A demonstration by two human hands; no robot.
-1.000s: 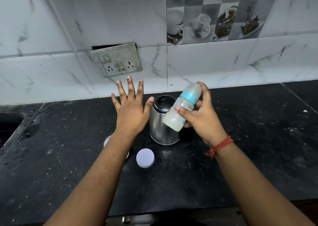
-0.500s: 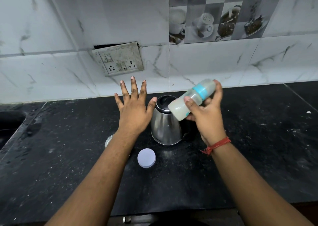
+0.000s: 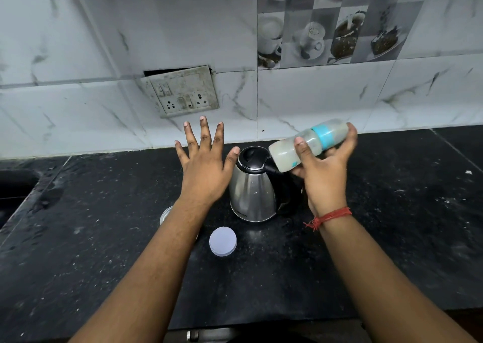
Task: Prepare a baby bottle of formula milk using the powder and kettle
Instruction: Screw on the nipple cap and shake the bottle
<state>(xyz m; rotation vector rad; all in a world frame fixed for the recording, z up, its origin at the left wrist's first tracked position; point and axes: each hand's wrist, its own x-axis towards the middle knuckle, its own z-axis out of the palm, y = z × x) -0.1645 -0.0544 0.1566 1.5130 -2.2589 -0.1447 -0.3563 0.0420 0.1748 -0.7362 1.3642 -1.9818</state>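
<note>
Around you the black countertop (image 3: 392,238) runs back to a marbled white tile wall, where a grimy switch-and-socket plate (image 3: 181,91) hangs tilted, a dark gap showing above it. To the far left the counter drops into a dark recess that you cannot make out clearly. The steel kettle (image 3: 252,193) stands upright between your two hands, its black lid closed. A round pale lid (image 3: 223,241) lies flat on the counter just in front of the kettle. Your left forearm covers most of a round container (image 3: 165,214) — only a sliver of its rim shows, so its contents cannot be told.

Your left hand (image 3: 205,170) hovers palm-down with all fingers straight and spread wide, holding nothing; its thumb tip sits just beside the kettle's lid. Your right hand (image 3: 324,175) grasps the baby bottle (image 3: 308,144), thumb across its front and fingers curled behind. The bottle lies nearly horizontal above the kettle's handle side — base toward the kettle lid, blue collar and clear cap toward the wall — and it looks cloudy white inside. A red thread (image 3: 329,216) circles your right wrist.
</note>
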